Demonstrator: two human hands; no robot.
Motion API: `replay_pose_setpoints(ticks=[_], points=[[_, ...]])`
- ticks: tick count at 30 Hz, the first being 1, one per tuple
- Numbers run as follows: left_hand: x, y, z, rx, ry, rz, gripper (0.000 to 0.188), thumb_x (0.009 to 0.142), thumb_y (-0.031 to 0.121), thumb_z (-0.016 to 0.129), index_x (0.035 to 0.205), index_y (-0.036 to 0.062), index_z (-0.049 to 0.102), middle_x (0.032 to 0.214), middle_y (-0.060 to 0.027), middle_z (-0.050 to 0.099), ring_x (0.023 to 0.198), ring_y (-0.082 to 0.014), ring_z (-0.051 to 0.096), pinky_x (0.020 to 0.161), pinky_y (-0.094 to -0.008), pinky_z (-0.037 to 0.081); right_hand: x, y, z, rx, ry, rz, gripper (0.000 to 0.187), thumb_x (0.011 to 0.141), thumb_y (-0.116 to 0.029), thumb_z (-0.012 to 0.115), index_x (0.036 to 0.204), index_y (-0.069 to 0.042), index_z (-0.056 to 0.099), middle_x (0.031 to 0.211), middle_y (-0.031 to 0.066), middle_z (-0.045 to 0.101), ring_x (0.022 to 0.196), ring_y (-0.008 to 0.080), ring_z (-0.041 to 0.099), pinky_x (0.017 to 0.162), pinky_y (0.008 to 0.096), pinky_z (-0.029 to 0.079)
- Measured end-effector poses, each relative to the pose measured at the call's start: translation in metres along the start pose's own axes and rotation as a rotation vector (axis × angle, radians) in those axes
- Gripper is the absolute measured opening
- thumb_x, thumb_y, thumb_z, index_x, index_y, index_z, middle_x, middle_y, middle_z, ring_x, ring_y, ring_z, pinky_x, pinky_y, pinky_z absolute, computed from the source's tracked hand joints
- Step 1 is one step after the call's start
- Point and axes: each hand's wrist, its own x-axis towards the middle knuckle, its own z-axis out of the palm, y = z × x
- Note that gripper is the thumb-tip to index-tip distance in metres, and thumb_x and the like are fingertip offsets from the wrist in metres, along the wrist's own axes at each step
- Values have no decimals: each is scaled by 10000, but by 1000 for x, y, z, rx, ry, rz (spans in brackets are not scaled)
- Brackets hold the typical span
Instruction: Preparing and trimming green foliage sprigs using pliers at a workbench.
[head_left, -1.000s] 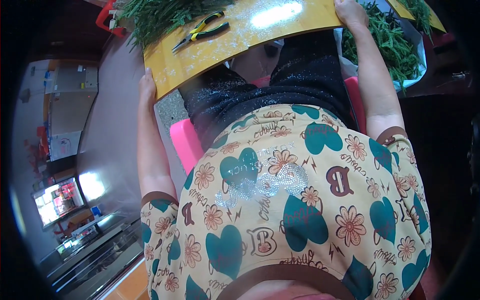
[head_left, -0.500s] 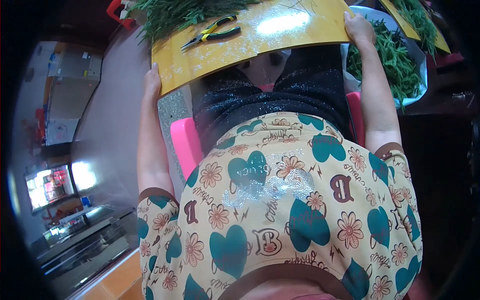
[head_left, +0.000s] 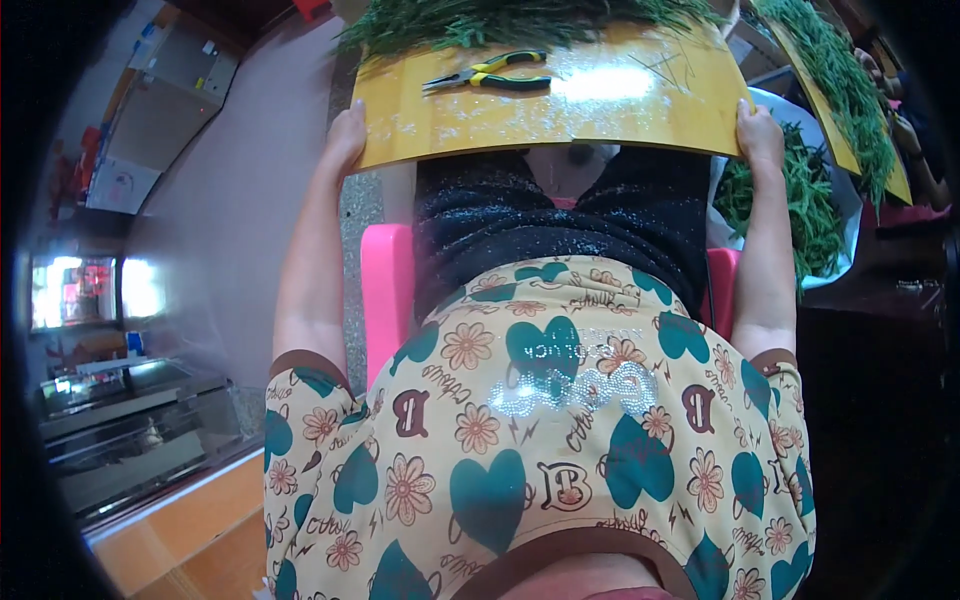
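Observation:
My left hand (head_left: 347,137) is closed around the left edge of a yellow wooden board (head_left: 430,130) set across my lap. At the opposite edge, my right hand (head_left: 759,135) grips the near right corner; the fingertips under the board are hidden. On top lie long-nose pliers (head_left: 515,83) with black and yellow handles, jaws pointing left. Whitish bits are scattered around them. A heap of green artificial pine sprigs (head_left: 500,22) covers the far side. A few thin dark stems (head_left: 665,70) lie at the right, beside a bright glare.
A white bag (head_left: 850,235) full of green sprigs (head_left: 785,200) stands to my right. Beyond it, another person's hand (head_left: 905,132) is near a second yellow board (head_left: 835,145) piled with greenery. Pink chair arms (head_left: 385,290) flank me. Cartons (head_left: 160,110) stand far left.
The view has turned, so the tilted board now looks nearly level and lies farther right in the picture. Both hands remain on its edges. The other person's hands have come into view.

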Motion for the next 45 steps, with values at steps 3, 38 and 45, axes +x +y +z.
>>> replay_pose_setpoints(ticks=[3,38,45], points=[[-5,0,1,-40,-15,-34,588,926,389,264,974,-111,569,1012,-331,542,1046,-440,492,881,-469,369,0,-1,-1,-5,-11,1,537,851,-485,377,1067,-36,576,1043,259,582,990,404,557,863,462,432],[27,271,-29,245,887,1179,173,753,109,536,922,90,570,970,-92,531,989,-245,506,792,-364,428,-54,-86,-19,71,492,-755,310,725,-167,639,1020,-94,579,1022,81,566,983,251,514,836,376,409],[1,247,-37,400,425,1236,260,761,133,539,1016,130,588,1117,-117,496,1074,-232,450,841,-412,393,-59,-86,-20,143,409,-719,258,737,-123,635,986,-82,584,1002,90,573,961,269,523,850,378,412]])
